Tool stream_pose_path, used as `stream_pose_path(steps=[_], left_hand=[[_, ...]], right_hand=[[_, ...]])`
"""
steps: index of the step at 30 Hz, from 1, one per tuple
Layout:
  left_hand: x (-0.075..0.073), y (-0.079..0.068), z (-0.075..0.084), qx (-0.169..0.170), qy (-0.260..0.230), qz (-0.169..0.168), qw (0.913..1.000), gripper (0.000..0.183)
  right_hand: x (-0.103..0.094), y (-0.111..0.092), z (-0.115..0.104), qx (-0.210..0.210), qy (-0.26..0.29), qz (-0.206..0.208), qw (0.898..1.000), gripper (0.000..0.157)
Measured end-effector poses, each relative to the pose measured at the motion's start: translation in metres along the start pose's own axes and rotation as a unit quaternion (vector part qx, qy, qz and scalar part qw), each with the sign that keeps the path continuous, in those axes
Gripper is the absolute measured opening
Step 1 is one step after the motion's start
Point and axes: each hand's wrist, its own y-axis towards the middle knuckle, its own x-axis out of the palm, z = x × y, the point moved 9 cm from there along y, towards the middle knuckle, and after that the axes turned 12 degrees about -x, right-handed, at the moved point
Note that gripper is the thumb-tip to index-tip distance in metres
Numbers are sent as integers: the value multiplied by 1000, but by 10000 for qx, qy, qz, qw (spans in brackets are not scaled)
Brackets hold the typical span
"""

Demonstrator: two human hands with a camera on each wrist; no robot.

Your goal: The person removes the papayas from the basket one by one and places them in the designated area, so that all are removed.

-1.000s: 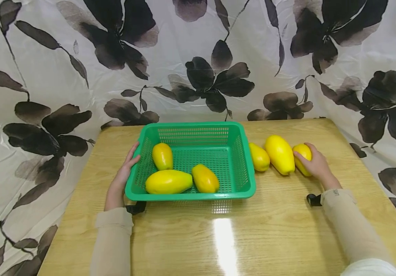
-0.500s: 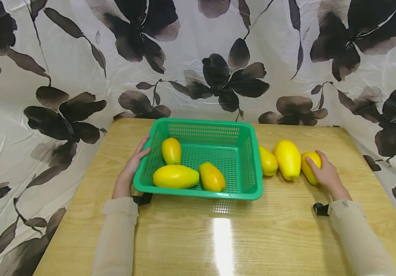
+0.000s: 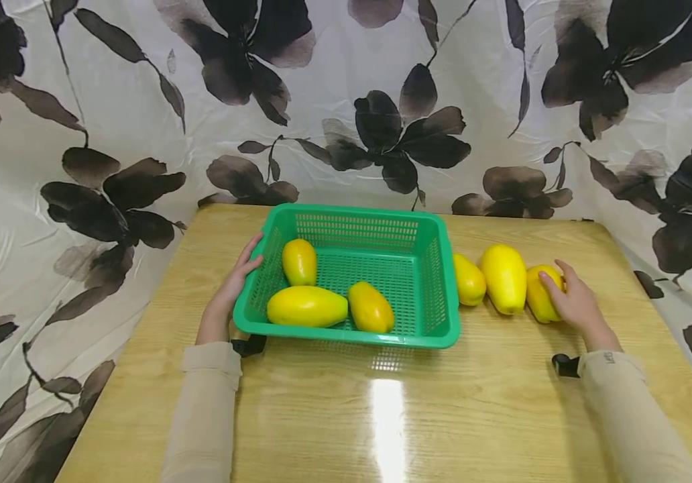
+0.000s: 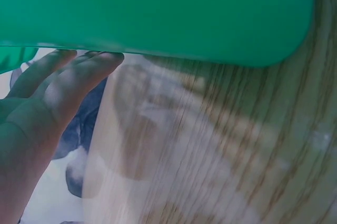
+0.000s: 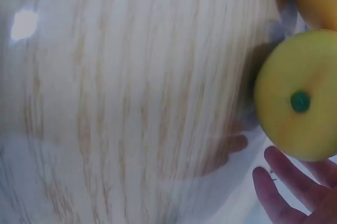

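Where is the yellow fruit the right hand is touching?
In the head view the fruit lies on the table, right of the green basket, last in a row of three, under the right hand.

Left wrist view: basket [image 4: 158,13] cut off by top edge; table grain [image 4: 221,145] blurred.
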Motion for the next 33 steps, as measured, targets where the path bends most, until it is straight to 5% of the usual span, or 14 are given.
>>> stream_pose_path(steps=[3,10,17,25,33], left_hand=[[7,5,1,-26,113,19,9999,55],[-14,5,-16,36,175,169,9997,53],[0,9,-7,-13,225,67,9997,55],[-10,17,-17,-21,156,84,9998,54],[-2,7,-2,44,-20,-7,10000,55]], right_hand=[[-7,-2,4,-51,-46,92,9999,72],[-5,19,-11,-227,-160,78,9996,74],[-32,13,-29,-526,-372,847,9943,72],[-45,28,-115,-1540,-94,1320,9792,63],[-36,41,-191,-2447,435,1328,9595,56]])
